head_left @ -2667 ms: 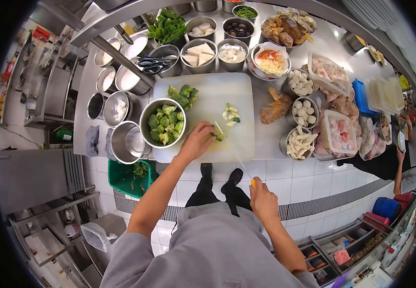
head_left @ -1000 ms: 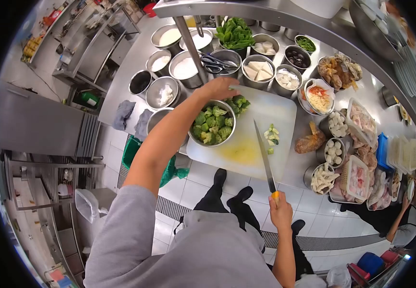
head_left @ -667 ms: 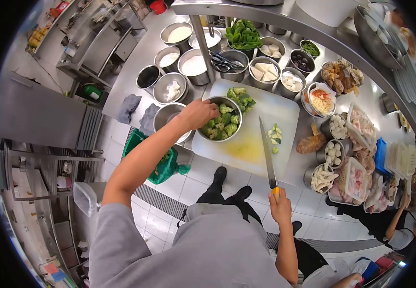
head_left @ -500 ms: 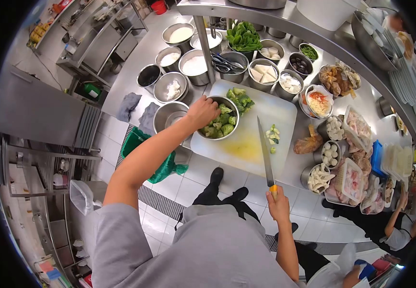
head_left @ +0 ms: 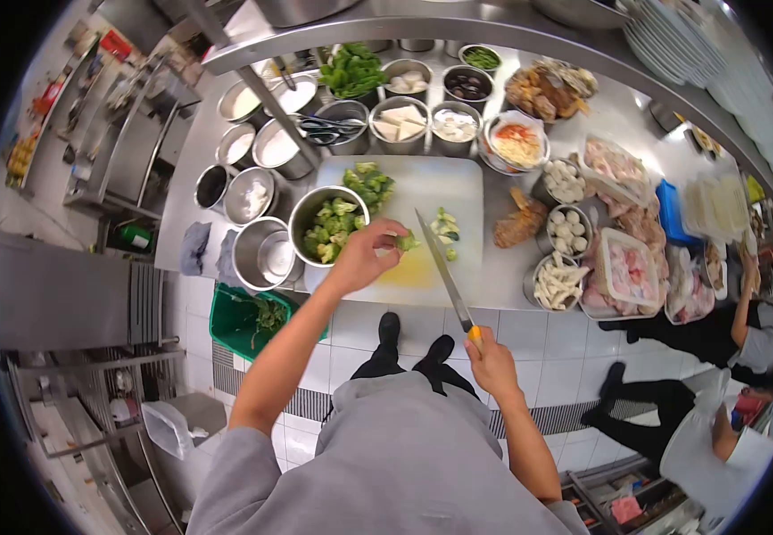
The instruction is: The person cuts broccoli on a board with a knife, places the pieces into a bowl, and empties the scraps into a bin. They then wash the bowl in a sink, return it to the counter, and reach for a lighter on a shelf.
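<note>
**Broccoli floret pinched over the cutting board**

Fingertips (head_left: 390, 242) of my left hand (head_left: 364, 257) are pinched together on a broccoli floret (head_left: 407, 241), which sits low over the near part of the white cutting board (head_left: 440, 183), just right of the steel bowl of cut broccoli (head_left: 328, 227). I cannot tell whether the floret touches the board or is held a little above it.

My right hand (head_left: 491, 364) is wrapped tight round the yellow handle of a long knife (head_left: 442, 272) — fist closed, off the counter's near edge. The blade slants up and left across the board, its tip ending close to the floret and beside a small heap of cut stem pieces (head_left: 445, 230).

Farther back on the board lies a pile of uncut broccoli (head_left: 368, 183). Left of the bowl stand several steel pots, the nearest one empty (head_left: 263, 254). Behind the board runs a row of steel tubs — one with scissors (head_left: 324, 127), one with white tofu blocks (head_left: 399, 120), and leafy greens (head_left: 351, 69) beyond.

To the right of the board are tubs of white balls (head_left: 566, 230) and plastic baskets of raw meat (head_left: 629, 266). On the floor below the pots sits a green bin (head_left: 242, 321). Other people stand at the far right, one with a hand at the counter (head_left: 750, 267).
</note>
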